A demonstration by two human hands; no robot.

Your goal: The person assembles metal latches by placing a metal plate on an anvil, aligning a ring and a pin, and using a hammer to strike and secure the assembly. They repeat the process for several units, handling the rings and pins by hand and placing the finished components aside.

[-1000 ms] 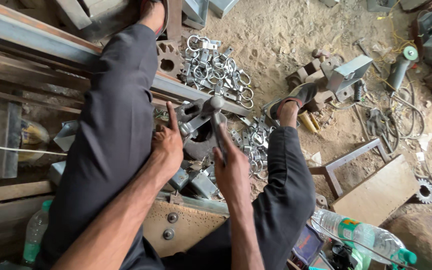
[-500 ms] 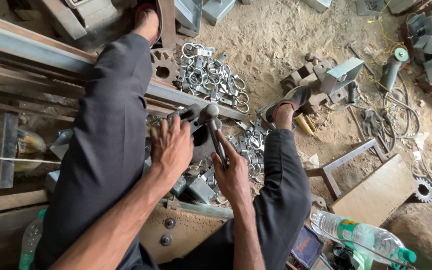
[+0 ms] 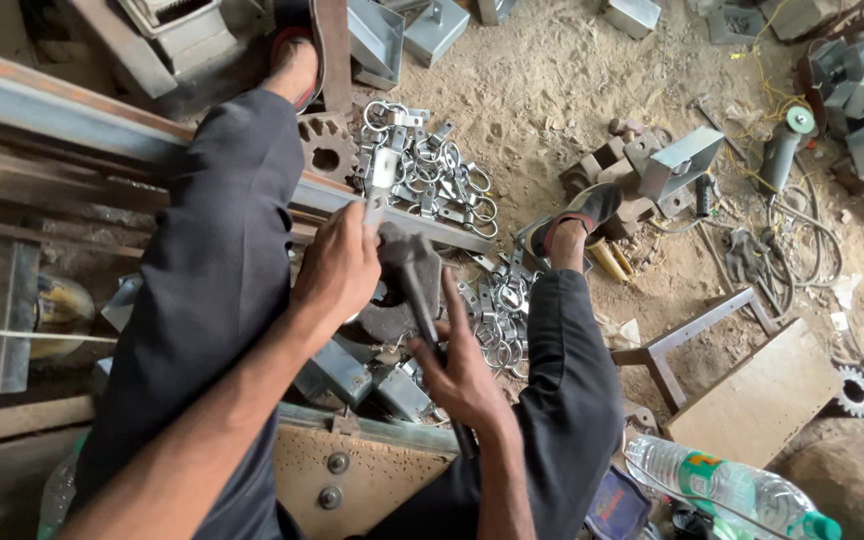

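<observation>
- The small bright metal clamp piece (image 3: 380, 185) stands up out of the left hand (image 3: 337, 268), its long axis running away from the person, top end over the grey steel rail (image 3: 72, 115).
- The left hand is closed around the lower part of that piece, fingers curled tight, holding it just above a dark steel block (image 3: 384, 322).
- The dark-headed hammer with a black handle (image 3: 414, 285) lies immediately to the right of the left hand; its head almost touches the left fingers, and its handle slants down toward the person.
- The right hand (image 3: 464, 372) is wrapped around the handle lower down, grip shut, thumb side up.
- The left hand is the nearer one to the clamp piece; the hammer head sits just beside and slightly below it.
- Beyond both hands, a heap of shiny metal rings and brackets (image 3: 432, 170) lies on the sandy floor (image 3: 552, 90).
- A second scatter of the same rings (image 3: 502, 320) lies right of the right hand, against the trouser leg.
- A clear plastic water bottle (image 3: 727, 490) lies well off to the lower right.
</observation>
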